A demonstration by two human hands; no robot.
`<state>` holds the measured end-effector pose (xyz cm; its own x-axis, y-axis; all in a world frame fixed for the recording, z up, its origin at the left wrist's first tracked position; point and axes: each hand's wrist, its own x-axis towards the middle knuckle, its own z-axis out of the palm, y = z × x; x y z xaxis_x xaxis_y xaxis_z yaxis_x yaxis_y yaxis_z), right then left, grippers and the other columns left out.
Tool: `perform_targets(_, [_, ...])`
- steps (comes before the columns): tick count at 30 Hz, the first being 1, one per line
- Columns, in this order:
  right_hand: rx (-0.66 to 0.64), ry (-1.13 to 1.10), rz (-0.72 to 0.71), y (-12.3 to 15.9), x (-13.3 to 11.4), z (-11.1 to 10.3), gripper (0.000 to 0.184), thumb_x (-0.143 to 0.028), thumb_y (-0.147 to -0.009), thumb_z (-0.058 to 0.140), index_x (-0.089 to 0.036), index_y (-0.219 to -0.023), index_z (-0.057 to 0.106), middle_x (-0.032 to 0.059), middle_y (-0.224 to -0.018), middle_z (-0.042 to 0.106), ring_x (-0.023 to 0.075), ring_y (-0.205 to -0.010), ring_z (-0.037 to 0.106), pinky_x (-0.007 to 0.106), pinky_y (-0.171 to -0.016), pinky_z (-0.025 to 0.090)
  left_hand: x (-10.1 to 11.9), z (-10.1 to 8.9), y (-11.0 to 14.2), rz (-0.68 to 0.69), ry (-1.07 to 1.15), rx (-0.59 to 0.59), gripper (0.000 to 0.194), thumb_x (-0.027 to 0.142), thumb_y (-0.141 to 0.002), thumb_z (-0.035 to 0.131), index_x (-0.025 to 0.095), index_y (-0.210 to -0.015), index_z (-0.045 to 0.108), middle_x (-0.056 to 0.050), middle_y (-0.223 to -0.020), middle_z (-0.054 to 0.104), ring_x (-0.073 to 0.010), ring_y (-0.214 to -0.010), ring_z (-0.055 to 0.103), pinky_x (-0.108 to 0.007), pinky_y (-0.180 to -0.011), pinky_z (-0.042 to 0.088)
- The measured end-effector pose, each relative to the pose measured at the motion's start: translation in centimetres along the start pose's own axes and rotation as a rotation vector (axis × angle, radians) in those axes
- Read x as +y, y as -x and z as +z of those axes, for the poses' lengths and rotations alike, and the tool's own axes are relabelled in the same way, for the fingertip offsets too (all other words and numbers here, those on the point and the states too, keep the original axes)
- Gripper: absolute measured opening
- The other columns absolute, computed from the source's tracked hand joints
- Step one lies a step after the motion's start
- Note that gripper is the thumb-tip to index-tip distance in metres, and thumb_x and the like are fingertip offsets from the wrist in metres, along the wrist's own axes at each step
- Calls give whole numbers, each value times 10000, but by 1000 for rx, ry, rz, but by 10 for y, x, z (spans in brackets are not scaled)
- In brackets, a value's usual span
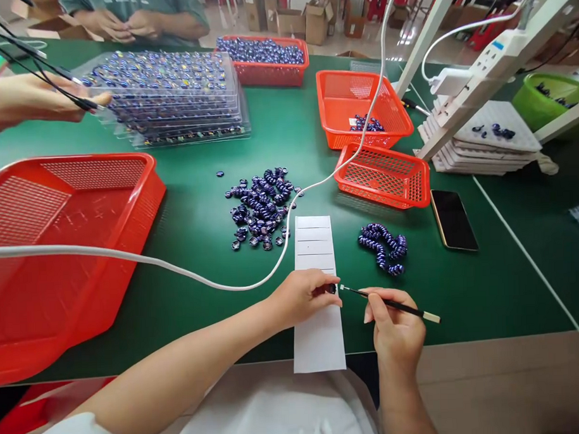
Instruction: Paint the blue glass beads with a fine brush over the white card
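A dark bead [332, 289] is pinched between the thumb and fingertips of the left hand [302, 297], over the right edge of a paper strip [318, 342]. A slim tool [406, 308] is gripped pen-fashion by the right hand [398, 324], its pale tip pointed at the bead, just beside it; whether they touch cannot be told. Beyond the left hand, loose beads are heaped in a pile [263, 208] left of the strip; to its right, more are lined up in a curved row [381, 255], near a phone [454, 221].

Left grip [304, 297] holds a dark bead [332, 289], right grip [400, 324] a thin tool [409, 309].
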<state>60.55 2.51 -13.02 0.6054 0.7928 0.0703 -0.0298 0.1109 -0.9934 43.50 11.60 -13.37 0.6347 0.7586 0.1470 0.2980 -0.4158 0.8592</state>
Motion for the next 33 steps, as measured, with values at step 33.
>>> perform_targets(33, [-113,310,-10,5,-9,1,71,-266,-855,715,-196,-842,718,35,-832,716,92,-498,573,220,-451,503,1,-1,-1,75,-102,-18,277,305,-831,764,139,-1051,728,-37,-773,724,-131,-669,660,-210,-653,522])
